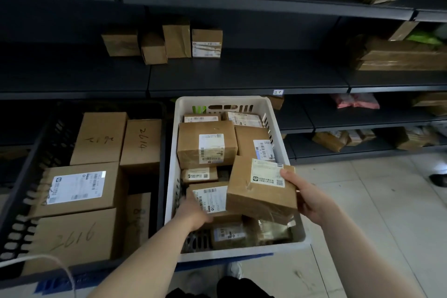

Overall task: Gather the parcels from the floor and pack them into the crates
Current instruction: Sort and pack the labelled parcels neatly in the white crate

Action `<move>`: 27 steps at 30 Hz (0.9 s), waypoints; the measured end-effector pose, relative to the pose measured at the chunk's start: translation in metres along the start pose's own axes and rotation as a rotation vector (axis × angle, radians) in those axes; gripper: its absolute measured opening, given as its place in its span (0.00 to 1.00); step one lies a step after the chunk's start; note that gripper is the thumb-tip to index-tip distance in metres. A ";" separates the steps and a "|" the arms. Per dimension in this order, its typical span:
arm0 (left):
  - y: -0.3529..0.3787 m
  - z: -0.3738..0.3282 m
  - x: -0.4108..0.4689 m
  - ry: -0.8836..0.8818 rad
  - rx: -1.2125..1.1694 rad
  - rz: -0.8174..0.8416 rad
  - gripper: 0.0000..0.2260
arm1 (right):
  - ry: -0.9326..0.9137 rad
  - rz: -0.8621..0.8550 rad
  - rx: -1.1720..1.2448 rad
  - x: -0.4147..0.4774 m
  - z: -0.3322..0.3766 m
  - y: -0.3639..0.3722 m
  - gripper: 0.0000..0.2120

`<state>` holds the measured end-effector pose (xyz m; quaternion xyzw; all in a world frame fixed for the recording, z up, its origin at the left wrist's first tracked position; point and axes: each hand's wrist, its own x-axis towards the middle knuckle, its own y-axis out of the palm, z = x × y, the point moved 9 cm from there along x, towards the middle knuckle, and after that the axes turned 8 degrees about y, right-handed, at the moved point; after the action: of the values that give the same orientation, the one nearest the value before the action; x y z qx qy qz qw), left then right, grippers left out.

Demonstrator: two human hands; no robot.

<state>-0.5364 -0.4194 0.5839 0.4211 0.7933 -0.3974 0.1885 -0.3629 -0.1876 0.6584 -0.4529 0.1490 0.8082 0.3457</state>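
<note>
Dark shelving [242, 75] is running across in front of me, and small brown boxes are sitting on its boards. Below it, on my left, a black crate [48, 143] is holding large cartons packed side by side; the nearest carton [72, 237] is showing handwritten numbers on its upper face. Just beside it on the right, a white crate [217, 99] is standing with its long axis running away from me, and labelled parcels are filling it in a loose pile.

I am holding a brown parcel [256, 191] over the near right part of the white crate, above the pile. Its long axis is lying crosswise to the crate, left to right. Its labelled face is pointing up and slightly toward me, with the label at the right end. My right hand [307, 198] is gripping that right end, with the thumb pressing on the label's edge and the fingers wrapping underneath, out of sight.

My left hand [196, 210] is reaching down into the crate and touching the near left corner of another labelled parcel [214, 197] lying in the pile. It is blurring, so I cannot tell whether its fingers are closing on that parcel or only resting there
</note>
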 end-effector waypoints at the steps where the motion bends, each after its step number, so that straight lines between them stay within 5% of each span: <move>1: 0.000 -0.001 0.003 0.032 0.096 0.019 0.48 | 0.004 0.004 0.000 0.001 -0.001 -0.004 0.31; 7: 0.010 -0.009 0.017 0.085 0.443 0.152 0.60 | 0.007 0.023 -0.049 0.002 0.002 -0.016 0.34; 15: 0.003 -0.032 0.013 0.104 0.924 0.127 0.57 | -0.012 0.008 -0.147 -0.006 0.009 -0.020 0.38; 20: 0.000 -0.031 0.002 0.060 0.704 0.097 0.59 | -0.013 -0.048 -0.230 -0.013 0.009 -0.020 0.24; 22: -0.003 -0.028 -0.006 0.028 0.658 0.073 0.62 | 0.009 -0.072 -0.256 -0.012 0.005 -0.019 0.26; 27: -0.019 -0.033 -0.027 -0.080 0.637 -0.029 0.48 | 0.118 -0.053 -0.209 -0.020 -0.012 -0.009 0.34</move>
<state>-0.5356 -0.4134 0.6305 0.4317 0.6267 -0.6446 0.0727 -0.3423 -0.1961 0.6689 -0.5371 0.0720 0.7818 0.3085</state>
